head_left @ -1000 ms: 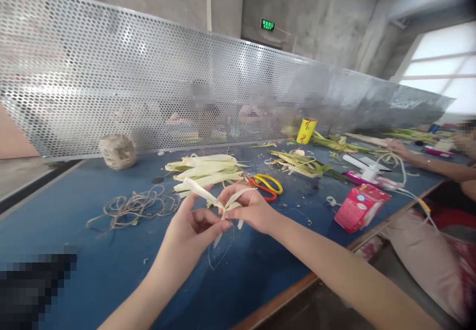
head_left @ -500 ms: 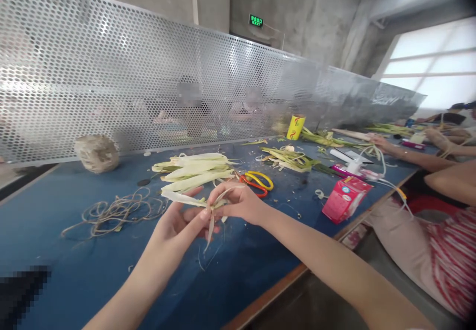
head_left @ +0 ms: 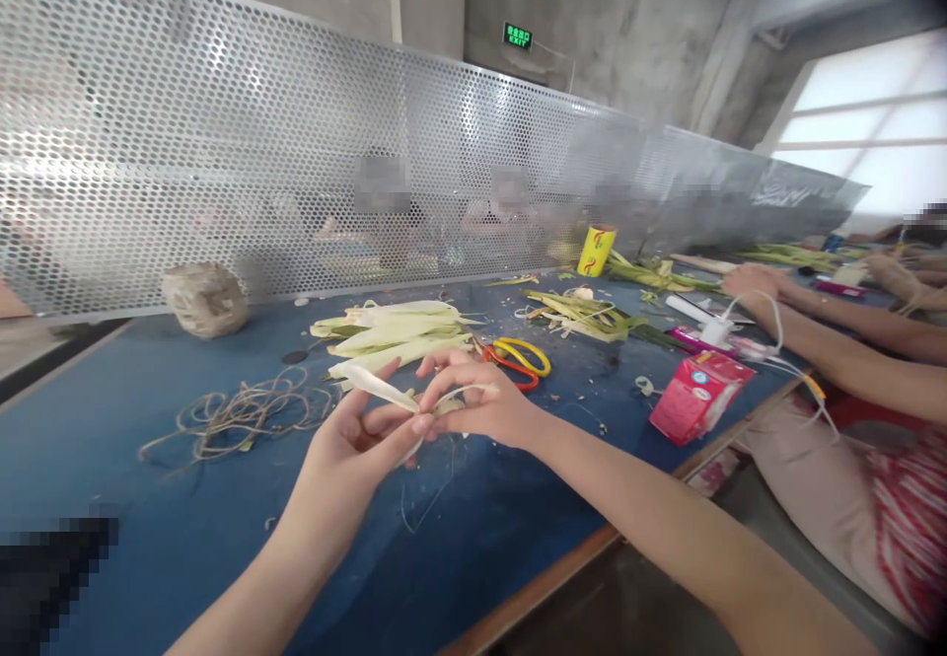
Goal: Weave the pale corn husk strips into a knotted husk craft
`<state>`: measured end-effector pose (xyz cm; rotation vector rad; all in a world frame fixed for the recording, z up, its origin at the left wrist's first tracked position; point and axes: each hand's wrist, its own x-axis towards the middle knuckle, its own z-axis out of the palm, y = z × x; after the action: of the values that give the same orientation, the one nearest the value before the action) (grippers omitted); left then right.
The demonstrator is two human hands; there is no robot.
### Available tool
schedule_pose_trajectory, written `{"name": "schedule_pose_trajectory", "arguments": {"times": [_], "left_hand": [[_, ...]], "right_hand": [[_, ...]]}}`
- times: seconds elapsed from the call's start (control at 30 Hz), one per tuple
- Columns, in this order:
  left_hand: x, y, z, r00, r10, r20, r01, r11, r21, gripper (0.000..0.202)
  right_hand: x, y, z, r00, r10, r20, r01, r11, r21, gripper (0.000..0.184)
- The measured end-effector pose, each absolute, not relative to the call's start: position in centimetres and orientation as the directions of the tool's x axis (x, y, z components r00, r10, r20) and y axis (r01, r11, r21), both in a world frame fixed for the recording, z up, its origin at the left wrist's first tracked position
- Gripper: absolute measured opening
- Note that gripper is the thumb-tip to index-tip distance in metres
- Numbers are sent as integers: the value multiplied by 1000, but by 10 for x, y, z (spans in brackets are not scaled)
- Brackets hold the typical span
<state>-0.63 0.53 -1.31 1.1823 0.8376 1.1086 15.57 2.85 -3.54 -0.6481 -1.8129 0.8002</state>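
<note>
Between my two hands is a strip of pale corn husk (head_left: 379, 386), its broad end sticking up to the left. My left hand (head_left: 362, 439) pinches it with thumb and fingers. My right hand (head_left: 480, 401) grips the same piece from the other side, where a thin strand curves over its fingers. The fingertips of both hands meet, hiding the middle of the piece. Just beyond lies a pile of corn husks (head_left: 403, 326). Scissors with red and yellow handles (head_left: 527, 355) rest past my right hand. A loose tangle of twine (head_left: 244, 411) lies left of my left hand.
A beige wrapped roll (head_left: 205, 299) and a yellow cylinder (head_left: 596, 250) stand along the perforated metal screen (head_left: 281, 143). Green husk scraps (head_left: 584, 313) lie farther right. A pink packet (head_left: 695, 398) sits near the table edge. Another person's arms (head_left: 829, 326) reach in at right.
The husk's broad end has tilted upward, and the strand that hung below my fingers is now mostly hidden. My hands have turned slightly around it. The view has shifted a little.
</note>
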Motion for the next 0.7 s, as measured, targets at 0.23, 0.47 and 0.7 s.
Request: {"name": "schedule_pose_trajectory", "arguments": {"times": [0.23,0.47,0.7], "left_hand": [[-7,5,-14,296,952,74,-212,-10,977,76],[-8,7,-14,244,960,140,-193,-93,977,67],[-7,8,-16,261,952,162,-185,-115,976,74]], "right_hand": [[157,26,-33,-347,790,506,86,564,-821,32],[157,24,-32,-412,834,366,-118,350,-929,21],[159,26,-32,-366,874,320,-111,300,-947,11]]}}
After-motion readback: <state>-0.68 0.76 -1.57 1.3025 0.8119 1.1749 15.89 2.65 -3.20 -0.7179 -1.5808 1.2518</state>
